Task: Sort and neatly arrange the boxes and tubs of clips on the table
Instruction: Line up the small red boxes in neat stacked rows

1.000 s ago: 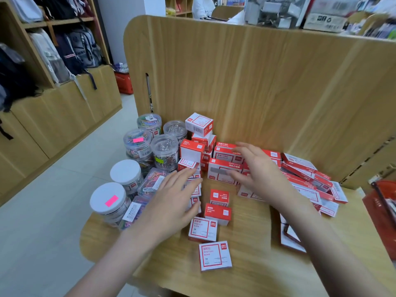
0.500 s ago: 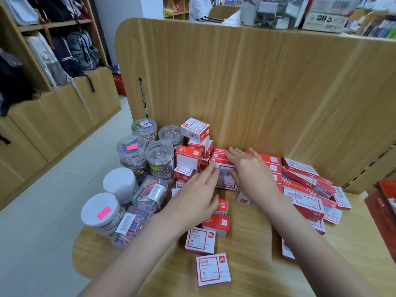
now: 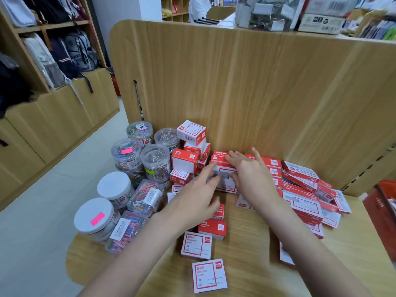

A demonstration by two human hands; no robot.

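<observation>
Both hands meet at a flat white-and-red box in the middle of the pile. My left hand touches its left end with straight fingers. My right hand lies at its right end, fingers stretched over the red boxes behind it. Round tubs of clips and two white-lidded tubs stand at the left, with clear cases of coloured clips lying beside them. Small red-and-white boxes are stacked by the tubs. More small boxes lie loose in front.
Flat red-and-white boxes lie in a loose heap at the right. A tall wooden partition closes off the back of the table. A red basket is beyond the right edge. Shelves with backpacks line the left wall.
Both hands have moved forward and together onto the flat box in the middle. The left hand came from over the clear cases toward the right.
</observation>
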